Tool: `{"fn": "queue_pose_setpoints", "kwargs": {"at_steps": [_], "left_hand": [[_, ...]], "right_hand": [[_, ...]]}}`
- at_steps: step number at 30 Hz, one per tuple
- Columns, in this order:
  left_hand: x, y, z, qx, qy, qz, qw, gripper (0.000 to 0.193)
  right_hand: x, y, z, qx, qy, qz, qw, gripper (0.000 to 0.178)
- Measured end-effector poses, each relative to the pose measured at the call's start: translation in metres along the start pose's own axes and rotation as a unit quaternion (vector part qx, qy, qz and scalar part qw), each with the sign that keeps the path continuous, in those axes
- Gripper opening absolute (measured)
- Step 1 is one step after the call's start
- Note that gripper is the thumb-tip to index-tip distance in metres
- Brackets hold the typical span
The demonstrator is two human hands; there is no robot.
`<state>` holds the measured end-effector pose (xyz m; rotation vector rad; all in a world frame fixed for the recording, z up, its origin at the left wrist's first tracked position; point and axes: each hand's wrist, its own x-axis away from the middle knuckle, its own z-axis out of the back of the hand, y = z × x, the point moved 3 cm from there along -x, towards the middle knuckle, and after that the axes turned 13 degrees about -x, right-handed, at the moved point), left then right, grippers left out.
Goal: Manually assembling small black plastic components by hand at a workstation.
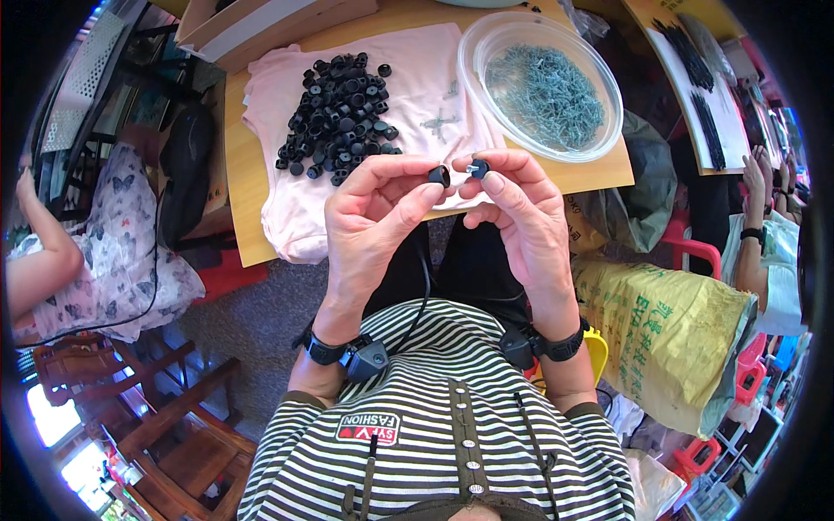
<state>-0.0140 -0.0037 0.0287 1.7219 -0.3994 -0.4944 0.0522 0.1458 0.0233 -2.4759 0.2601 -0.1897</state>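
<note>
My left hand (375,208) pinches a small round black plastic cap (440,176) between thumb and fingers, its hollow side turned toward my right hand. Closed in a pinch as well, my right hand (528,204) grips a silver screw (473,168) with a dark round piece on it, a short way from the cap and not touching it. Both hands are above the near edge of a pink cloth (291,208), a garment by its shape. Heaped on that cloth is a pile of small black caps (343,113). A clear round tub (615,108) holds many silvery screws (547,95).
The wooden table (599,176) ends just before my lap. A cardboard box (278,35) stands at its far left. Yellow woven sack (665,339) and red stool (695,247) are to my right. Other people's arms show at both sides; black strips (708,130) lie at far right.
</note>
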Motion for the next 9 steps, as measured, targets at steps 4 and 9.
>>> {"fn": "queue_pose_setpoints", "kwargs": {"at_steps": [4,9], "left_hand": [[0.000,-0.004,0.003,0.051,0.001,-0.002,0.999,0.025],[-0.002,-0.008,0.006,0.089,0.031,-0.021,0.995,0.027]], "right_hand": [[0.004,-0.010,-0.020,0.144,0.000,0.064,0.987,0.021],[0.006,-0.020,-0.038,0.418,-0.063,0.189,0.887,0.023]]}}
